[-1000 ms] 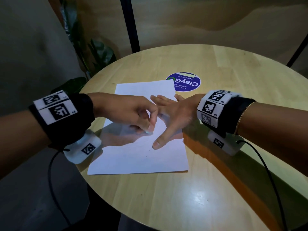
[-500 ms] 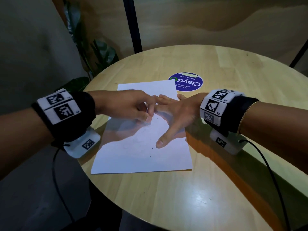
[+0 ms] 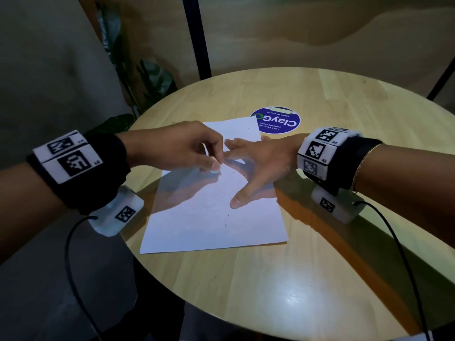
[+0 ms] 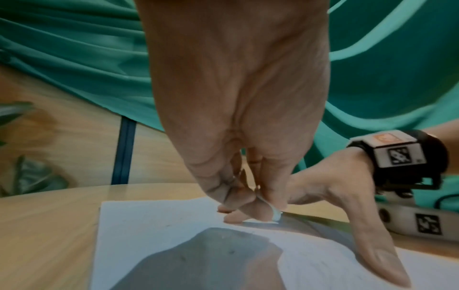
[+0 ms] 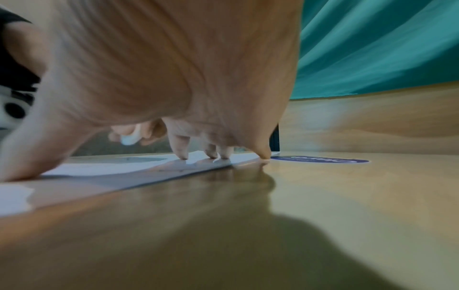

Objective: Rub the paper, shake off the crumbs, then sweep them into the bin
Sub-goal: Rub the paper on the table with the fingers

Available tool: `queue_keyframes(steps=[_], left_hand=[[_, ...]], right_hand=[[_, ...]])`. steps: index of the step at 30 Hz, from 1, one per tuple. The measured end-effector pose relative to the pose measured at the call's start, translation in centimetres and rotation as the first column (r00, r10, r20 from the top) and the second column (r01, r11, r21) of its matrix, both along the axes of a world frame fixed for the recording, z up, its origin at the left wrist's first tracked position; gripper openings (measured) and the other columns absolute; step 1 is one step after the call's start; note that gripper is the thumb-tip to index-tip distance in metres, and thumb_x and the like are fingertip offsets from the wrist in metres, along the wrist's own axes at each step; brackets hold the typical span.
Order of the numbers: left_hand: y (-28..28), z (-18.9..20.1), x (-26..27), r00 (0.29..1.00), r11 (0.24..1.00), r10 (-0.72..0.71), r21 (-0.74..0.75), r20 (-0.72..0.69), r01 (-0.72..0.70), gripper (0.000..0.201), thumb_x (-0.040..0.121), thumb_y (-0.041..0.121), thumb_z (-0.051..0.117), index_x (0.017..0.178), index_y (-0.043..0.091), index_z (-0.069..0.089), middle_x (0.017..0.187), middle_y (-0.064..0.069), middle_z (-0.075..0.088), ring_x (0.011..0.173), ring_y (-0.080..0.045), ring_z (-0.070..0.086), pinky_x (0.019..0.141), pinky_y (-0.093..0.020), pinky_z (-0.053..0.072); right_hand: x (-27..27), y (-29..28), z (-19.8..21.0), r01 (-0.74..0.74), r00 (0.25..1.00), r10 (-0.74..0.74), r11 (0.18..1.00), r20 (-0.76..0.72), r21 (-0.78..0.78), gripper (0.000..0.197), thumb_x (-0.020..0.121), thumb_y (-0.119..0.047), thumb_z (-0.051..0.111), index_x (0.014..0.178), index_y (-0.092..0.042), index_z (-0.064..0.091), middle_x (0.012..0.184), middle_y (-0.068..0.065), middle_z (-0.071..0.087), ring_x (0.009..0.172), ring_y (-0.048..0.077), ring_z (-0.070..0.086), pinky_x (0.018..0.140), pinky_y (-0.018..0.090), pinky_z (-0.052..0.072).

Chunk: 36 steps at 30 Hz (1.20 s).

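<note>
A white sheet of paper (image 3: 214, 225) lies flat on the round wooden table (image 3: 307, 279). My left hand (image 3: 187, 148) pinches a small white eraser (image 3: 216, 172) between thumb and fingers, its tip on the paper near the sheet's middle. The eraser (image 4: 275, 216) also shows in the left wrist view, and the eraser (image 5: 130, 137) in the right wrist view. My right hand (image 3: 261, 166) presses spread, straight fingers and thumb on the paper's right side, holding the paper (image 5: 99, 168) down. Faint pencil marks show on the sheet. No bin is in view.
A round blue ClayGo sticker (image 3: 275, 120) lies on the table just beyond the paper. A dark post (image 3: 197, 38) and a leafy plant (image 3: 147, 80) stand behind the table's far left edge. Cables hang from both wrist units.
My left hand has slid the eraser away from me, up the sheet, over the last second. The right hand keeps pressing the paper in the same place.
</note>
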<state>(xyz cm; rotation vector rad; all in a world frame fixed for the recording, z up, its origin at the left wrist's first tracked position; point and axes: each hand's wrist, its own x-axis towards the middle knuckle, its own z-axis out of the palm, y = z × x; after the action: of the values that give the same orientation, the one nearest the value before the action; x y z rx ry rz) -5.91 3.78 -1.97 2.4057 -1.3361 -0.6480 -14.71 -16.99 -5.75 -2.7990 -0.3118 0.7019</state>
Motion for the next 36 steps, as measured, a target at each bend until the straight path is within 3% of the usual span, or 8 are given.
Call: queue_keyframes(steps=[6, 12, 15, 17, 22, 27, 33, 36], left_hand=[[-0.1, -1.5, -0.1, 0.994, 0.999, 0.043, 0.019, 0.103, -0.045, 0.005, 0.096, 0.025, 0.081, 0.098, 0.029, 0.080, 0.099, 0.012, 0.082, 0.085, -0.003, 0.076, 0.084, -0.026, 0.058], [0.0, -1.0, -1.8, 0.995, 0.996, -0.024, 0.087, -0.100, 0.032, 0.012, 0.093, 0.010, 0.082, 0.095, 0.022, 0.084, 0.085, 0.002, 0.083, 0.079, -0.015, 0.079, 0.079, -0.026, 0.059], [-0.3, -0.7, -0.4, 0.997, 0.998, 0.023, 0.054, 0.077, -0.027, 0.014, 0.092, 0.013, 0.080, 0.092, 0.027, 0.084, 0.079, 0.013, 0.082, 0.074, -0.001, 0.075, 0.080, -0.027, 0.059], [-0.4, -0.7, -0.1, 0.991, 0.999, 0.039, 0.031, 0.130, -0.043, 0.013, 0.092, 0.013, 0.079, 0.092, 0.026, 0.083, 0.074, 0.023, 0.078, 0.070, 0.005, 0.072, 0.076, -0.020, 0.054], [0.1, -0.6, -0.8, 0.996, 0.993, -0.027, 0.116, -0.087, 0.037, 0.011, 0.093, 0.009, 0.082, 0.096, 0.019, 0.085, 0.084, 0.010, 0.084, 0.075, -0.001, 0.076, 0.077, -0.019, 0.057], [0.1, -0.8, -0.5, 1.000, 0.998, -0.001, 0.063, -0.027, 0.003, 0.014, 0.092, 0.009, 0.079, 0.093, 0.022, 0.084, 0.080, 0.008, 0.083, 0.072, -0.003, 0.075, 0.079, -0.029, 0.062], [0.2, -0.8, 0.0, 0.998, 0.998, 0.035, 0.043, 0.057, -0.038, 0.012, 0.093, 0.012, 0.080, 0.092, 0.024, 0.083, 0.079, 0.012, 0.082, 0.070, 0.001, 0.074, 0.073, -0.017, 0.054], [0.2, -1.0, -1.2, 0.997, 0.993, -0.038, 0.106, -0.066, 0.045, 0.013, 0.092, 0.009, 0.080, 0.094, 0.021, 0.084, 0.083, 0.009, 0.083, 0.073, -0.003, 0.075, 0.075, -0.023, 0.059]], right_hand=[[-0.3, 1.1, -0.5, -0.152, 0.960, 0.147, 0.988, 0.239, -0.001, 0.079, 0.092, -0.077, 0.056, 0.157, -0.034, 0.043, 0.169, -0.020, 0.027, 0.157, 0.010, 0.025, 0.125, 0.054, -0.018], [0.2, 1.5, -1.3, -0.193, 0.943, 0.242, 0.958, 0.231, -0.214, 0.121, 0.069, -0.107, 0.019, 0.163, -0.032, 0.035, 0.177, -0.004, 0.016, 0.163, 0.008, 0.001, 0.117, 0.058, -0.030], [0.2, 1.6, -1.8, -0.178, 0.941, 0.243, 0.947, 0.236, -0.266, 0.135, 0.065, -0.110, 0.012, 0.170, -0.026, 0.009, 0.178, -0.001, 0.007, 0.163, 0.008, -0.003, 0.114, 0.058, -0.035], [0.1, 1.6, -1.8, -0.150, 0.955, 0.208, 0.953, 0.212, -0.262, 0.135, 0.066, -0.110, 0.016, 0.170, -0.027, 0.002, 0.178, -0.002, 0.002, 0.162, 0.007, -0.006, 0.114, 0.056, -0.036], [-0.7, 1.8, -1.2, -0.120, 0.976, 0.158, 0.965, 0.148, -0.233, 0.132, 0.072, -0.106, 0.032, 0.171, -0.022, 0.002, 0.178, -0.001, -0.006, 0.162, 0.010, -0.010, 0.124, 0.047, -0.026], [-1.0, 1.8, -1.2, -0.051, 0.993, 0.062, 0.993, 0.099, -0.109, 0.139, 0.064, -0.105, 0.051, 0.170, -0.028, 0.003, 0.177, -0.011, -0.009, 0.164, 0.019, 0.001, 0.131, 0.048, 0.010], [-1.0, 1.7, -1.1, -0.026, 0.999, 0.029, 0.997, 0.027, -0.078, 0.151, 0.055, -0.105, 0.059, 0.167, -0.036, -0.015, 0.174, -0.017, -0.021, 0.163, 0.015, -0.009, 0.131, 0.047, 0.004], [-0.9, 1.8, -1.3, -0.027, 0.999, 0.028, 0.998, 0.020, -0.057, 0.149, 0.055, -0.103, 0.063, 0.167, -0.039, -0.012, 0.174, -0.019, -0.019, 0.162, 0.014, -0.010, 0.130, 0.046, 0.002]])
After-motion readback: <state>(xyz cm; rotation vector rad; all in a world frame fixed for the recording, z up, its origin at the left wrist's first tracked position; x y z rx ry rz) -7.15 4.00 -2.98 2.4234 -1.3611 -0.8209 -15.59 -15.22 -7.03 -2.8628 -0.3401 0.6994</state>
